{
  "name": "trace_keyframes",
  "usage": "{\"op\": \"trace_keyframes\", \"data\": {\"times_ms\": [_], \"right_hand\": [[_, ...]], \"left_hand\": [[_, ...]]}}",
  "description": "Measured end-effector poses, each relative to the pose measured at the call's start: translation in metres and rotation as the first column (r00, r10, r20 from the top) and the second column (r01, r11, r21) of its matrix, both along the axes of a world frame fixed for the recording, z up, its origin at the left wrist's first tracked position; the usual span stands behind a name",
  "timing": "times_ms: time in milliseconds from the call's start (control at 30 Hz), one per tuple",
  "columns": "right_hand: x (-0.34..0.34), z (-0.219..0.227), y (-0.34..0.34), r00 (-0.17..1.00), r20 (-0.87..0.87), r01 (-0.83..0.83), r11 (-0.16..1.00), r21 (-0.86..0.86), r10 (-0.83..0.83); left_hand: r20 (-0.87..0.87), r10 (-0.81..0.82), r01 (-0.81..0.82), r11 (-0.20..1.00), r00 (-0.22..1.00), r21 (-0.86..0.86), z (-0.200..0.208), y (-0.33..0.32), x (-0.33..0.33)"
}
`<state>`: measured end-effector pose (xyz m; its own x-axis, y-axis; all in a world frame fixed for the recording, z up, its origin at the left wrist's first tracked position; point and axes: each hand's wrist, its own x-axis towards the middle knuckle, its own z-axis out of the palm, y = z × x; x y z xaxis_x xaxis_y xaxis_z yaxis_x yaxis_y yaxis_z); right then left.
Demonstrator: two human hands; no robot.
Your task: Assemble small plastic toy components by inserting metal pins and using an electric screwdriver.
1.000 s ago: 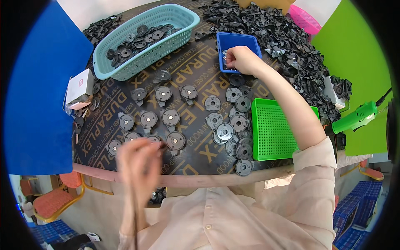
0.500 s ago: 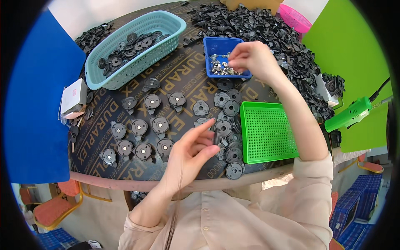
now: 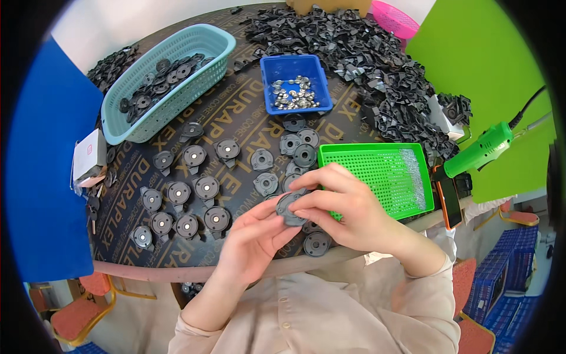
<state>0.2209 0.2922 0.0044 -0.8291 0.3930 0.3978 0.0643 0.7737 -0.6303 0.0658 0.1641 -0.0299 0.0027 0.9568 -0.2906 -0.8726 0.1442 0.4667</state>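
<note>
Just above the table's near edge, my left hand (image 3: 250, 245) grips a round black plastic part (image 3: 287, 212) by its side. My right hand (image 3: 356, 212) is closed over the same part, thumb and fingertips pinched at its face; anything small between those fingertips is hidden. Beyond them stands a blue bin (image 3: 323, 76) with small round metal pieces (image 3: 295, 94). Similar black parts (image 3: 178, 193) with bright metal centres lie in rows on the left. Under and behind my hands are more black discs (image 3: 305, 155), their centres dark.
A green perforated tray (image 3: 354, 162) with small silvery pieces (image 3: 415, 177) sits right. Nearby are a green power screwdriver (image 3: 480, 150) and an orange-edged phone (image 3: 450, 200). A teal basket (image 3: 227, 46) of black discs stands far left; black parts heap (image 3: 377, 76) far right.
My right hand has come back from the blue bin to the black part in my left hand. The view has shifted, so the table's contents appear further left.
</note>
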Motion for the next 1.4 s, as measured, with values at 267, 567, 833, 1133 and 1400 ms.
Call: {"op": "trace_keyframes", "data": {"times_ms": [267, 567, 833, 1133, 1400], "right_hand": [[0.002, -0.003, 0.023, 0.997, -0.068, -0.045, 0.989, -0.140, 0.036], [0.050, -0.027, 0.178, 0.760, 0.399, 0.245, 0.794, 0.556, -0.514], [0.037, 0.000, 0.070, 0.935, -0.062, 0.338, 0.931, -0.140, -0.348], [0.022, -0.028, -0.027, 0.952, -0.206, 0.171, 0.952, -0.255, -0.226], [0.025, -0.029, -0.026, 0.949, -0.211, 0.178, 0.950, -0.258, -0.235]], "left_hand": [[-0.112, 0.010, -0.032, 0.980, 0.994, -0.195, 0.004, 0.000, 0.006], [-0.165, 0.039, -0.068, 0.983, 0.986, -0.169, -0.004, -0.008, 0.001], [-0.085, 0.069, -0.085, 0.976, 0.994, -0.199, 0.001, -0.009, 0.005], [-0.020, 0.029, -0.031, 0.990, 0.999, -0.139, 0.000, -0.008, 0.019], [-0.104, -0.012, -0.003, 0.991, 0.994, -0.136, 0.001, -0.008, 0.019]]}}
